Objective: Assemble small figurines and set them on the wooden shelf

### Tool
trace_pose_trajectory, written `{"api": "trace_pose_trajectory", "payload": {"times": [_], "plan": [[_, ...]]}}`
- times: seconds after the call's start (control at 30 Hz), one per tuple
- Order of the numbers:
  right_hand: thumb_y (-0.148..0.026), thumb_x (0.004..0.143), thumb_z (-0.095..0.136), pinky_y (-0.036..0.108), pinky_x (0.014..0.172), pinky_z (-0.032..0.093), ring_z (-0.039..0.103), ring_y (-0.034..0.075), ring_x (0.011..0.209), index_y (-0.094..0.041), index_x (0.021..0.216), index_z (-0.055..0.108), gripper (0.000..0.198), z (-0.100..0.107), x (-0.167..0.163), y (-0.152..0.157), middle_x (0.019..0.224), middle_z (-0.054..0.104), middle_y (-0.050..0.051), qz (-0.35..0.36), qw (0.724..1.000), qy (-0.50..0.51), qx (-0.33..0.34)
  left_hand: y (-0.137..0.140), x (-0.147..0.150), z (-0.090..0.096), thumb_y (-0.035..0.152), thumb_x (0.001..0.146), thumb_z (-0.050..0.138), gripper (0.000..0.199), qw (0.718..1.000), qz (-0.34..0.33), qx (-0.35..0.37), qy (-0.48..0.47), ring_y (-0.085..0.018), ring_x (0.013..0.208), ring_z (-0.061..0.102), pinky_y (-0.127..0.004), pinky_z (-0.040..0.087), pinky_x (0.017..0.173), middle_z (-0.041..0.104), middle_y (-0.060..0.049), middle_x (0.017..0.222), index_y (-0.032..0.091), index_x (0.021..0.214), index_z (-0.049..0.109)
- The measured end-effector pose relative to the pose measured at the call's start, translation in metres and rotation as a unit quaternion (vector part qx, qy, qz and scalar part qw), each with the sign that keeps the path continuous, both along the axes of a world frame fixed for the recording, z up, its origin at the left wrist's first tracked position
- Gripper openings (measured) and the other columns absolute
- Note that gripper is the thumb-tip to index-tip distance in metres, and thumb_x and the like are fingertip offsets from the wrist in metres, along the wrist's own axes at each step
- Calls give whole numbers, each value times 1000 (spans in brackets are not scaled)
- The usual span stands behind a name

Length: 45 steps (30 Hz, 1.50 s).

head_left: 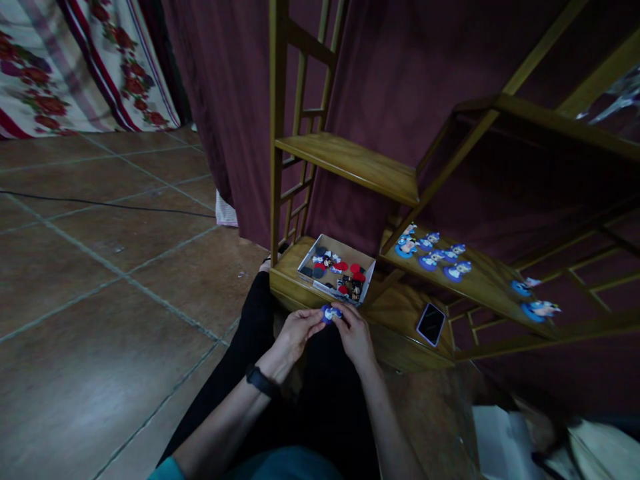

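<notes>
Between my two hands, above my lap, is a small figurine (331,314) with a blue-purple round base and white parts. My left hand (299,328) pinches its left edge with thumb and fingers. From the other side, my right hand (354,331) grips it with the fingertips. Just beyond my hands a shallow cardboard box (367,270) rests on the low shelf, holding red and black round pieces and small figures. Up on the shelf to the right stand several similar figurines (431,259) on blue and purple bases.
A wooden shelf unit (345,160) with slanted posts rises in front of me. On its low board lies a phone (431,325). Two more figurines (540,310) sit farther right. A black cable (100,203) crosses the tiled floor at left; a white box (500,440) is at lower right.
</notes>
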State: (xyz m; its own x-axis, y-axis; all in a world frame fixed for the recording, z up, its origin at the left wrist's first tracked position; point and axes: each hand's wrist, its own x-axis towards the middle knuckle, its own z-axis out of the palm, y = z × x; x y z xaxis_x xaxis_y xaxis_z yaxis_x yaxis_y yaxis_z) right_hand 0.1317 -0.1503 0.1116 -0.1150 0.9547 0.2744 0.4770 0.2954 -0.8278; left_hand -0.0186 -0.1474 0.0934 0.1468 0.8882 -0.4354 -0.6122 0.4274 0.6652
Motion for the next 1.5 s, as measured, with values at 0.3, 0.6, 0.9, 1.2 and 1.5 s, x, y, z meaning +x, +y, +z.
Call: {"api": "trace_pose_trajectory", "payload": {"times": [0.3, 0.6, 0.9, 1.2, 1.5], "plan": [[-26, 79, 55, 35, 91, 44, 58, 20, 101, -26, 108, 62, 30, -15, -4, -2, 110, 63, 4, -69, 995, 69, -22, -4, 12, 2, 26, 56, 79, 27, 994, 45, 64, 75, -11, 67, 60, -20, 47, 66, 70, -7, 76, 11, 77, 72], [-26, 79, 56, 33, 89, 45, 60, 19, 97, -29, 105, 64, 27, 1, 1, 0, 105, 66, 2, 3, 1000, 23, -3, -4, 4, 9, 26, 55, 79, 25, 998, 7, 31, 56, -12, 68, 61, -21, 48, 66, 68, -7, 74, 10, 73, 71], [-26, 80, 54, 32, 87, 46, 60, 18, 96, -30, 106, 63, 28, 3, -2, -1, 105, 65, 2, 16, 1000, 14, -7, -5, 11, 0, 19, 53, 79, 23, 996, 50, 17, 66, -10, 61, 61, -18, 47, 59, 68, -6, 70, 9, 71, 69], [-34, 74, 60, 35, 87, 46, 60, 19, 96, -25, 113, 58, 40, -29, -2, 0, 108, 65, 4, -39, 974, 206, -91, 3, 4, -3, 12, 64, 73, 17, 998, -2, -47, -39, -10, 61, 63, -21, 53, 64, 68, -6, 74, 11, 79, 66], [-39, 71, 63, 39, 88, 46, 60, 21, 96, -22, 102, 64, 35, -34, -11, -8, 103, 67, 4, -40, 946, 287, -144, -4, 14, 0, 19, 59, 77, 35, 998, 24, 34, 55, -11, 64, 63, -23, 52, 65, 67, -5, 76, 12, 91, 64]]}}
